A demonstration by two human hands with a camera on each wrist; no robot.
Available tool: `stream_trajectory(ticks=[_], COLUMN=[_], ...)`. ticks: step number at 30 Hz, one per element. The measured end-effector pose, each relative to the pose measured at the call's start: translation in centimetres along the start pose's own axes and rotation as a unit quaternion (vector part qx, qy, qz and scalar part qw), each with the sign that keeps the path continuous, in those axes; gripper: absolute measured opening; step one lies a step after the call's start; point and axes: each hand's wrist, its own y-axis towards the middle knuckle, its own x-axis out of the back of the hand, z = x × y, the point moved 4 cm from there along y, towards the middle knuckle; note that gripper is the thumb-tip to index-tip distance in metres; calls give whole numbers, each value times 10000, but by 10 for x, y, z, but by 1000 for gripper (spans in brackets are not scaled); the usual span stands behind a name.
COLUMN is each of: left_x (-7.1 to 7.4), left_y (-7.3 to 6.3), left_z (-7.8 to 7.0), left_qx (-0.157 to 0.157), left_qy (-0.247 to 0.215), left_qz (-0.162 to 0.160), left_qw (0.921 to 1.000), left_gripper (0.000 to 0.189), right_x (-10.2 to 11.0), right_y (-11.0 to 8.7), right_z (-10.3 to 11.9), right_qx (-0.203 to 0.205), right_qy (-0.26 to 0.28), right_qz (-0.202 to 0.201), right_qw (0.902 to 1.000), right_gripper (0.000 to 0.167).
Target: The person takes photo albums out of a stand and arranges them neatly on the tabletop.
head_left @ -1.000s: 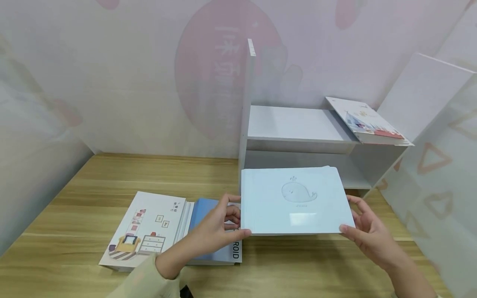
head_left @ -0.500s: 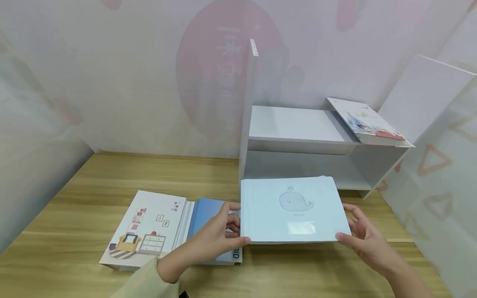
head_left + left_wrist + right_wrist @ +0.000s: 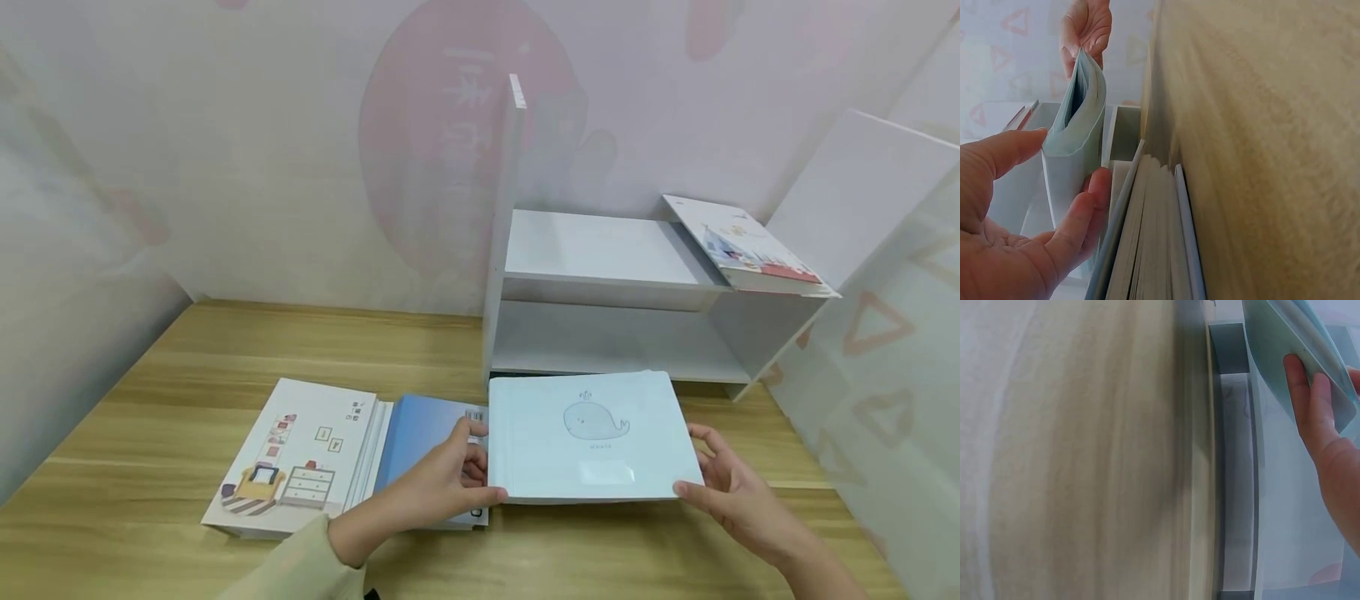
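Note:
A pale blue notebook [image 3: 540, 450] with a whale drawing on its cover is held level between both hands, in front of the white shelf. My left hand [image 3: 442, 479] pinches its left edge, thumb on top and fingers beneath. On the opposite edge, my right hand [image 3: 738, 492] grips it the same way. The left wrist view shows the notebook [image 3: 1079, 134] bending a little, with its pages visible. Beneath it, in the right wrist view, the fingers [image 3: 1310, 406] press on its underside. A blue book [image 3: 420, 433] lies under and beside my left hand, partly hidden by it.
A thick white book [image 3: 300, 450] with a furniture picture lies left of the blue one on the wooden table [image 3: 120, 442]. The white shelf [image 3: 607, 246] stands behind, its upright panel at left. An illustrated book [image 3: 742, 242] rests on its upper right end.
Both hands have brought the notebook lower and nearer to me, away from the shelf. More of the shelf's lower board now shows. The grip looks the same, and the other books stay in place.

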Motion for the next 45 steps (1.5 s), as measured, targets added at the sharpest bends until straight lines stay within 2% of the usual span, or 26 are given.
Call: stream_trajectory(ticks=[9, 26, 34, 41, 45], left_x=[-4, -9, -8, -7, -6], left_y=[1, 1, 3, 2, 2], left_z=[4, 8, 7, 5, 4], left_qx=[44, 338, 296, 356, 368], left_qy=[-235, 26, 213, 263, 261], left_qz=[190, 384, 499, 554, 597], left_qw=[9995, 9987, 9981, 9975, 9972], left_gripper=[76, 76, 73, 71, 70], right_x=[2, 6, 6, 9, 12], right_y=[0, -4, -5, -5, -5], right_z=[-9, -23, -25, -31, -33], right_qx=[-77, -490, -959, -1087, -1215], right_qy=[108, 54, -39, 105, 14], right_qz=[228, 157, 179, 171, 76], right_qw=[9997, 9987, 9952, 9939, 9926], right_gripper=[60, 57, 53, 50, 53])
